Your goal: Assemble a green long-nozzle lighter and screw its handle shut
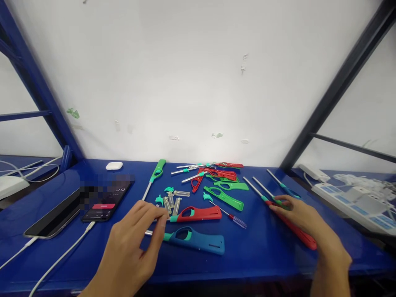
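My left hand (133,243) is at the left of centre. Its thumb and index finger close on the thin metal rod of a red lighter (204,213) lying on the table. A blue lighter (201,241) lies nearer me, its rod partly behind that hand. Over at the right, my right hand (300,214) has its fingers closed on a green lighter (278,202), most of whose handle is hidden. Another red lighter (297,231) lies under this hand, and a teal-blue lighter (289,190) rests just beyond it.
Red and green handle shells (224,198) with loose rods lie at the back centre. Several clear fuel tanks (177,206) and turquoise triggers (159,200) sit nearby. There is a screwdriver (237,220), a phone (107,200) on a cable, and a power strip (355,206).
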A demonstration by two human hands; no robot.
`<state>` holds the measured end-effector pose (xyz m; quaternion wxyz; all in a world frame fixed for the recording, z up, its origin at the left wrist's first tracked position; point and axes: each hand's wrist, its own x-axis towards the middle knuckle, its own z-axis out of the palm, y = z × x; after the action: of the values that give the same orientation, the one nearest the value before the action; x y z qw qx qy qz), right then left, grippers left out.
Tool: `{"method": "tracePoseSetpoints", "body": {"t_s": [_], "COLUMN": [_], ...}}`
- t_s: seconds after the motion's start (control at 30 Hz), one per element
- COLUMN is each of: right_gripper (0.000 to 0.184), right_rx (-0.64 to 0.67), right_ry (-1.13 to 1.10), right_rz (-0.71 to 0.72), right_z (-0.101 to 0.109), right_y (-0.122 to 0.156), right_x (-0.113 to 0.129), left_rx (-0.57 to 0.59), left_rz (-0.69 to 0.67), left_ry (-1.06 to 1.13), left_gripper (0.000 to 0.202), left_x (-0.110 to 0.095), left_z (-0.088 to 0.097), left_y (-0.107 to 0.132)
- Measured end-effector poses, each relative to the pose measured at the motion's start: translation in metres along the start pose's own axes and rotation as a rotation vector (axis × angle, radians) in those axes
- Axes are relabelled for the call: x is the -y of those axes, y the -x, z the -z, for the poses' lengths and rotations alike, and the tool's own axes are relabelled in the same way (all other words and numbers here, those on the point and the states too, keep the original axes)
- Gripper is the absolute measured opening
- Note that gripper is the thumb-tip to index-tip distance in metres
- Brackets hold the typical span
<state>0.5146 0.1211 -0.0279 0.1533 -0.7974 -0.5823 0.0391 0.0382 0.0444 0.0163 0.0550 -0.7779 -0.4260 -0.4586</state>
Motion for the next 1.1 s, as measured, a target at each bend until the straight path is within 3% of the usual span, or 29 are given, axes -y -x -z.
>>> {"method": "tracePoseSetpoints", "body": {"t_s": [0.1, 0.2, 0.3, 0.43, 0.6, 0.7, 0.8, 0.9, 1.1], "right_gripper": [0.03, 0.031, 0.029, 0.03, 0.036, 0.035, 0.033, 0.033, 0.032], "right_rx": [0.131, 0.158, 0.147, 0.017, -0.168, -0.068, 0.08, 0.171, 0.235], "right_ry": [0.028, 0.04, 0.047, 0.028, -0.089, -0.144, -0.16, -0.169, -0.211], "right_rz": [-0.018, -0.023, -0.031, 0.032, 0.332, 0.512, 0.598, 0.602, 0.581], "right_z": [-0.008, -0.009, -0.008, -0.003, -0.002, -0.015, -0.032, -0.041, -0.039], "right_y": [-0.006, -0.008, -0.007, -0.007, -0.002, 0.004, 0.01, 0.01, 0.002], "right_x": [-0.002, -0.003, -0.002, 0.01, 0.058, 0.09, 0.109, 0.113, 0.109], "left_rx": [-0.005, -0.067, 0.029, 0.159, 0.238, 0.275, 0.305, 0.31, 0.304], "left_rz": [-0.024, 0.007, 0.006, -0.035, -0.125, -0.142, -0.143, -0.135, -0.147], "left_ry": [0.031, 0.017, -0.034, -0.1, -0.131, -0.144, -0.141, -0.127, -0.108], "left_gripper": [0.013, 0.014, 0.012, 0.016, 0.033, 0.039, 0.039, 0.036, 0.03], "left_x": [-0.003, -0.007, 0.001, 0.024, 0.035, 0.034, 0.034, 0.034, 0.031], "left_z": [-0.005, 0.004, 0.003, -0.028, -0.075, -0.085, -0.085, -0.084, -0.085], "left_y": [-0.009, -0.007, -0.003, 0.003, 0.018, 0.026, 0.029, 0.026, 0.021]}}
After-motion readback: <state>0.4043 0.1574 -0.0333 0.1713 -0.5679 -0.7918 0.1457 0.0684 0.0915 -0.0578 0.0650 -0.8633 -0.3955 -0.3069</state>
